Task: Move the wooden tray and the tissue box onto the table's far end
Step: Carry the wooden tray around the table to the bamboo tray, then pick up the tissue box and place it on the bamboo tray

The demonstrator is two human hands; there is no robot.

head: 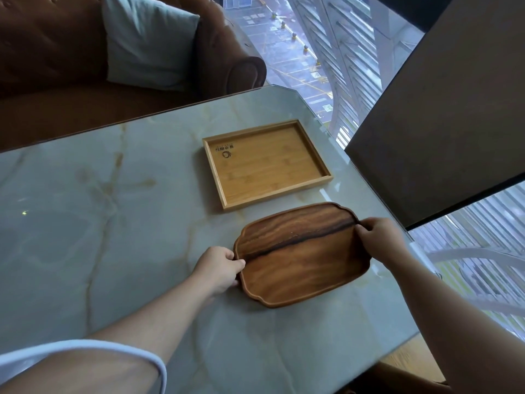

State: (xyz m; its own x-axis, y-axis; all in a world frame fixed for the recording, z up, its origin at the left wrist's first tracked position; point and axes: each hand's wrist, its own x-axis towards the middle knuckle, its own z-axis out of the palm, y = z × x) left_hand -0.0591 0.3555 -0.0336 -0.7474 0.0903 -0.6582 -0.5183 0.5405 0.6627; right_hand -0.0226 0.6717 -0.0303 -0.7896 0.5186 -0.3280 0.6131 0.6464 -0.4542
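Note:
A dark brown wooden tray [302,255] with a scalloped rim lies on the marble table [113,211], right of centre. My left hand [218,268] grips its left rim, thumb over the edge. My right hand [380,237] pinches its right rim. Beyond it lies a light bamboo rectangular tray [265,163] with a dark logo printed in one corner, empty. No tissue box is in view.
A brown leather sofa [51,52] with a pale cushion [147,41] stands past the table's far left edge. A dark panel [443,109] rises at the right beside the window. The table's right edge [409,243] runs close to my right hand.

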